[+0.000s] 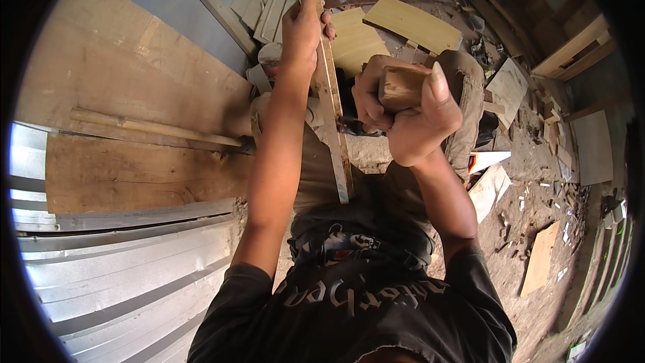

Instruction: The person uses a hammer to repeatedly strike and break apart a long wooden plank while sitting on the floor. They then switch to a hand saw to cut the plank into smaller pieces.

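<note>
A long, narrow wooden strip (pixel 329 97) runs from the top of the head view down to my lap. My left hand (pixel 304 35) is closed around its upper part, thumb lying along it. To the right of the strip, my right hand (pixel 420 117) wraps around a squared wooden piece (pixel 401 87), which looks like a tool's handle, with its cut end facing up and my thumb raised beside it. Something dark sticks out from below that fist toward the strip; its kind is hidden. My bent knees in brown trousers lie beneath both hands.
Pale wooden boards (pixel 411 25) lie ahead. Large brown planks (pixel 134 175), a round pole (pixel 154 128) and corrugated metal sheets (pixel 141 255) are at left. Wood scraps and a white triangular piece with an orange end (pixel 489 160) litter the dirt floor at right.
</note>
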### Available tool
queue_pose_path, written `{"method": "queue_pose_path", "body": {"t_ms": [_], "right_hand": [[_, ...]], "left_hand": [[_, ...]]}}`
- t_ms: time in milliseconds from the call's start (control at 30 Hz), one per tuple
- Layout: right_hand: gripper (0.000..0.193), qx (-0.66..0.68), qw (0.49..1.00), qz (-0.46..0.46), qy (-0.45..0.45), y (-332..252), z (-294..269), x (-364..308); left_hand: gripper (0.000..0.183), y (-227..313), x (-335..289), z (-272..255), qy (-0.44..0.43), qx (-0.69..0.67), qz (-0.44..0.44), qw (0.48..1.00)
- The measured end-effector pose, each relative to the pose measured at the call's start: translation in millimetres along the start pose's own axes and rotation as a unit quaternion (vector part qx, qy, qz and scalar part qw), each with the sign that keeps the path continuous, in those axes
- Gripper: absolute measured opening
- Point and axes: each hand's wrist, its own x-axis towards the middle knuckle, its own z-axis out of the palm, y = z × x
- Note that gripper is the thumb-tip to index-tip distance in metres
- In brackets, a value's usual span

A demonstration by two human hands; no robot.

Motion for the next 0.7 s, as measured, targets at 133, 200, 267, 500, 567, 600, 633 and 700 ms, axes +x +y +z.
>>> {"method": "queue_pose_path", "body": {"t_ms": [133, 200, 267, 500, 567, 600, 633, 700], "right_hand": [[0.086, -0.151, 0.988, -0.032, -0.026, -1, 1, 6], [0.09, -0.197, 0.978, -0.054, -0.036, -3, 1, 8], [0.095, -0.216, 0.974, -0.065, -0.038, -6, 5, 7], [0.077, -0.049, 0.974, -0.203, -0.087, 12, -6, 5], [0.078, -0.042, 0.973, -0.209, -0.084, 13, -8, 3], [0.078, -0.052, 0.974, -0.207, -0.078, 14, -11, 1], [0.079, -0.062, 0.974, -0.204, -0.072, 14, -14, -1], [0.076, -0.024, 0.984, -0.171, -0.052, 15, -20, -6]], "left_hand": [[0.053, 2, 0, 2, 0.01, 0.015, 0.001, 1.0], [0.053, 0, 1, 5, 0.02, 0.024, -0.003, 1.0], [0.053, -2, 2, 8, 0.027, 0.029, -0.008, 0.999], [0.05, -9, 4, -1, 0.035, 0.021, 0.017, 0.999], [0.05, -9, 5, -4, 0.041, 0.024, 0.017, 0.999], [0.049, -10, 6, -6, 0.046, 0.016, 0.012, 0.999], [0.049, -10, 6, -8, 0.052, 0.009, 0.006, 0.999], [0.044, -10, 5, -11, 0.035, 0.038, 0.025, 0.998]]}}
